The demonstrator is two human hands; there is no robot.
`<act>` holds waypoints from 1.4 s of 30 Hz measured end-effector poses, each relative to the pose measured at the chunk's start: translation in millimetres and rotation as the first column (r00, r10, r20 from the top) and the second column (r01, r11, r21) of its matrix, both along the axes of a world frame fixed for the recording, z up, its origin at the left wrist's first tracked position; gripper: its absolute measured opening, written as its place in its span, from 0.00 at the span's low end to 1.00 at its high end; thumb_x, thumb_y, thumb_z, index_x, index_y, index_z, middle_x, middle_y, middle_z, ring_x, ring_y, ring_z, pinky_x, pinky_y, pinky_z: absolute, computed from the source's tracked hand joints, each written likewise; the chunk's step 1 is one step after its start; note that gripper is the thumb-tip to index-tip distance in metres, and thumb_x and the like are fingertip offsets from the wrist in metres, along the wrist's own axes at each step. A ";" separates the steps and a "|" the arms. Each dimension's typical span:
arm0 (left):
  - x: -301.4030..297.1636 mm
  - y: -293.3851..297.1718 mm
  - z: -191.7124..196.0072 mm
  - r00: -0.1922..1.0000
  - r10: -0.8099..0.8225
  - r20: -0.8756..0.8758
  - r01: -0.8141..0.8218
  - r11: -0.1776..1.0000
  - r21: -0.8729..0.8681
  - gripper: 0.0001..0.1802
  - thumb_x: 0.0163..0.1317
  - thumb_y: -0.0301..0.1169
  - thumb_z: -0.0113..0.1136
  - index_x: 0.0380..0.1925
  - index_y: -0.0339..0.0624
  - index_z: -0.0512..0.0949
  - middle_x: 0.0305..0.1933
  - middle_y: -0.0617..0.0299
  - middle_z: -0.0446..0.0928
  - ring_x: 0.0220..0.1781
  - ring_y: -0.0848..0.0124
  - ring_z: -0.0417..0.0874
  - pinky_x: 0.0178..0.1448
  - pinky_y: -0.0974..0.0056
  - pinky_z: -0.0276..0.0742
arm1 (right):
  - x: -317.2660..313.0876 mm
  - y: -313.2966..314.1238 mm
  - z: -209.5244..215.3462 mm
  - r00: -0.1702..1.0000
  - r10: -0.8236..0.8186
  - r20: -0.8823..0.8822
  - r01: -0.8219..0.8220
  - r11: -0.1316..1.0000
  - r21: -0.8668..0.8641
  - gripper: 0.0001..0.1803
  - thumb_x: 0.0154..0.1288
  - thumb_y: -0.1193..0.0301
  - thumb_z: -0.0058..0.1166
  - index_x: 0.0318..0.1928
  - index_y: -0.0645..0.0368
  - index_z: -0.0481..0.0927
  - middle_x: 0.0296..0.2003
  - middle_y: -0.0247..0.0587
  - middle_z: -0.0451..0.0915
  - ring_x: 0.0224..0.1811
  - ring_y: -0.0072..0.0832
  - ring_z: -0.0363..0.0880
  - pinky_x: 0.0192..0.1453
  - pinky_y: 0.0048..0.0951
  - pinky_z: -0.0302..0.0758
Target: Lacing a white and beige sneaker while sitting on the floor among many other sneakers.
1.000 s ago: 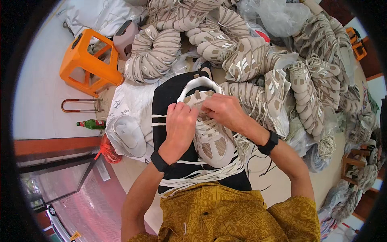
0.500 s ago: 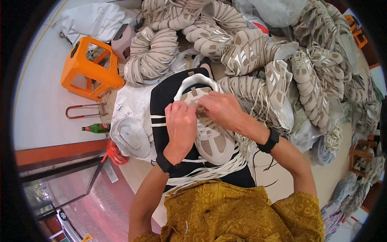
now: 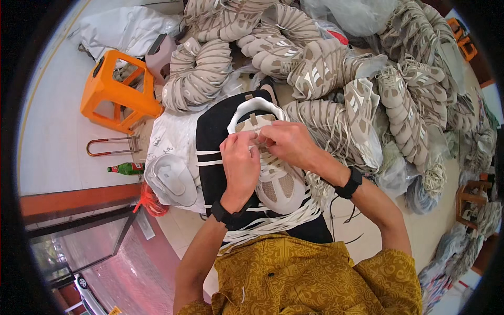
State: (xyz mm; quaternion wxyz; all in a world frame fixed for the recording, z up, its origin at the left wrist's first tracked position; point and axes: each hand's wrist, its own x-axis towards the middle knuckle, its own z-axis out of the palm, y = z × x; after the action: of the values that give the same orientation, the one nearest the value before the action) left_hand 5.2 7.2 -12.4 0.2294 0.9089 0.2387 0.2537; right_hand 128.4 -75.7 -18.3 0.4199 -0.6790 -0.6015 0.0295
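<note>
A beige and white sneaker (image 3: pixel 283 191) lies on my black-covered lap, its toe toward me and its white padded collar at the far end. Over its tongue (image 3: pixel 257 121), both hands meet with fingertips close together. My left hand (image 3: pixel 240 160) is closed in a pinch at the left side of the lacing. From the right, my right hand (image 3: pixel 289 140) pinches at the upper eyelets. The lace between the fingertips is mostly hidden by the fingers. White laces (image 3: pixel 273 223) lie in a loose bundle across my lap below the toe.
Strings of stacked beige shoe uppers (image 3: pixel 197 76) fill the floor ahead and to the right. An orange stool (image 3: pixel 113 113), a green bottle (image 3: pixel 126 168) and a white shoe piece (image 3: pixel 170 178) are at left. Clear plastic bags (image 3: pixel 362 16) lie among the piles.
My left hand has shifted slightly right and turned, its fingertips now closer to the right hand's. The right hand has barely moved, and the sneaker stays in place.
</note>
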 end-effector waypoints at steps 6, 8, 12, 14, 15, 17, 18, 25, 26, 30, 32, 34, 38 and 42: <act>-2.6 -2.8 0.2 0.994 -0.097 0.046 0.083 0.969 0.233 0.14 0.44 0.18 0.54 0.34 0.37 0.72 0.32 0.56 0.72 0.39 0.59 0.73 0.47 0.58 0.65 | 1.8 -3.9 0.5 1.000 0.008 -0.018 -0.009 0.999 -0.047 0.07 0.41 0.77 0.55 0.26 0.55 0.76 0.20 0.36 0.74 0.24 0.34 0.75 0.26 0.32 0.72; -4.2 -1.7 2.1 0.991 -0.115 0.061 0.105 0.984 0.141 0.14 0.45 0.19 0.55 0.35 0.36 0.71 0.33 0.55 0.73 0.39 0.60 0.73 0.47 0.57 0.65 | 4.8 -5.5 2.8 0.998 0.042 -0.037 -0.046 0.993 -0.108 0.07 0.43 0.78 0.54 0.28 0.57 0.75 0.21 0.38 0.75 0.24 0.33 0.76 0.27 0.29 0.72; -5.4 -2.8 4.1 0.991 -0.126 0.045 0.119 0.983 0.138 0.16 0.44 0.19 0.57 0.37 0.36 0.71 0.34 0.54 0.73 0.40 0.60 0.73 0.48 0.57 0.65 | 12.9 -2.9 8.4 0.918 -0.019 -0.395 -0.078 0.970 -0.228 0.10 0.47 0.78 0.54 0.34 0.61 0.72 0.21 0.40 0.77 0.24 0.29 0.78 0.29 0.24 0.72; -6.9 -3.1 4.0 0.990 -0.128 0.051 0.120 0.983 0.139 0.16 0.44 0.19 0.57 0.37 0.36 0.71 0.34 0.54 0.73 0.41 0.59 0.73 0.48 0.57 0.65 | 13.8 1.1 10.2 0.938 -0.024 -0.345 -0.067 0.966 -0.248 0.10 0.48 0.77 0.54 0.34 0.60 0.73 0.21 0.40 0.78 0.24 0.29 0.78 0.29 0.25 0.72; -8.5 -3.1 3.8 0.988 -0.146 0.049 0.138 0.981 0.135 0.16 0.44 0.19 0.57 0.37 0.35 0.71 0.34 0.54 0.73 0.41 0.59 0.73 0.49 0.57 0.65 | 12.7 2.7 10.7 0.953 -0.029 -0.302 -0.055 0.962 -0.268 0.09 0.48 0.76 0.53 0.34 0.59 0.73 0.21 0.39 0.78 0.25 0.30 0.79 0.28 0.25 0.73; -12.2 -2.7 2.9 0.984 -0.172 0.042 0.161 0.971 0.178 0.15 0.45 0.19 0.55 0.37 0.35 0.71 0.36 0.53 0.73 0.42 0.58 0.72 0.49 0.57 0.65 | 9.0 5.9 11.6 0.994 0.015 -0.109 -0.042 0.967 -0.250 0.09 0.49 0.75 0.52 0.33 0.59 0.72 0.21 0.38 0.77 0.24 0.31 0.78 0.27 0.27 0.72; -13.9 -2.5 1.9 0.980 -0.196 0.036 0.184 0.960 0.212 0.14 0.46 0.18 0.53 0.36 0.34 0.70 0.38 0.52 0.72 0.42 0.56 0.72 0.49 0.57 0.65 | 7.6 6.9 12.1 0.996 0.050 0.080 -0.025 0.958 -0.285 0.08 0.50 0.73 0.51 0.33 0.58 0.71 0.20 0.37 0.77 0.24 0.32 0.78 0.25 0.29 0.72; -25.1 -4.5 -2.4 0.954 -0.289 -0.083 0.300 0.895 0.331 0.16 0.44 0.21 0.54 0.37 0.32 0.69 0.38 0.46 0.72 0.43 0.56 0.73 0.51 0.52 0.63 | 3.9 21.7 15.2 0.865 0.276 0.419 -0.216 0.959 -0.185 0.11 0.49 0.69 0.50 0.33 0.58 0.66 0.19 0.37 0.74 0.21 0.36 0.76 0.23 0.34 0.70; -25.1 -3.6 -2.4 0.956 -0.278 -0.090 0.292 0.895 0.338 0.16 0.44 0.22 0.55 0.37 0.32 0.69 0.38 0.46 0.72 0.44 0.56 0.73 0.52 0.53 0.63 | 5.2 24.4 15.6 0.858 0.315 0.407 -0.231 0.942 -0.242 0.11 0.49 0.69 0.50 0.33 0.58 0.66 0.19 0.37 0.74 0.21 0.36 0.76 0.24 0.34 0.70; -26.3 -1.2 -2.7 0.956 -0.286 -0.070 0.293 0.902 0.316 0.17 0.44 0.23 0.56 0.37 0.31 0.69 0.37 0.47 0.73 0.44 0.56 0.73 0.52 0.52 0.64 | 6.4 31.3 19.7 0.837 0.388 0.386 -0.246 0.897 -0.369 0.10 0.50 0.68 0.49 0.31 0.59 0.66 0.16 0.36 0.72 0.20 0.37 0.75 0.24 0.35 0.70; -26.7 -0.3 -3.9 0.953 -0.297 -0.062 0.301 0.895 0.329 0.16 0.44 0.23 0.55 0.37 0.31 0.70 0.36 0.48 0.73 0.44 0.55 0.73 0.52 0.52 0.64 | 4.9 29.2 24.9 0.813 0.373 0.448 -0.248 0.916 -0.315 0.10 0.49 0.69 0.49 0.30 0.59 0.66 0.15 0.36 0.71 0.19 0.35 0.74 0.24 0.34 0.69; -27.4 -0.1 -6.0 0.943 -0.324 -0.080 0.330 0.875 0.355 0.14 0.45 0.24 0.54 0.35 0.31 0.71 0.35 0.49 0.74 0.44 0.55 0.73 0.52 0.51 0.65 | 2.8 25.0 31.3 0.780 0.378 0.499 -0.228 0.914 -0.336 0.09 0.49 0.69 0.49 0.29 0.59 0.66 0.14 0.35 0.70 0.18 0.34 0.74 0.23 0.34 0.68; -27.9 0.1 -9.5 0.934 -0.350 -0.066 0.352 0.877 0.328 0.14 0.45 0.24 0.54 0.34 0.31 0.71 0.35 0.49 0.74 0.44 0.54 0.73 0.52 0.50 0.65 | -0.7 21.5 43.0 0.602 0.418 0.680 -0.213 0.905 -0.367 0.08 0.47 0.69 0.48 0.24 0.58 0.66 0.14 0.33 0.69 0.16 0.27 0.71 0.26 0.29 0.62; -28.8 0.2 -9.2 0.931 -0.360 -0.055 0.358 0.878 0.317 0.15 0.45 0.25 0.55 0.36 0.31 0.71 0.37 0.48 0.74 0.46 0.54 0.73 0.52 0.50 0.65 | -3.5 21.2 49.6 0.520 0.443 0.731 -0.204 0.895 -0.397 0.07 0.46 0.69 0.48 0.22 0.57 0.65 0.13 0.32 0.68 0.15 0.25 0.69 0.28 0.26 0.59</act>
State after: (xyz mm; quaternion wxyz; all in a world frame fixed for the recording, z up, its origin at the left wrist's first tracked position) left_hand -23.6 7.4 -21.6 0.1218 0.9616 0.0211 0.2449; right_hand 124.9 -54.5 31.3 -0.0055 -0.5409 -0.8319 -0.1238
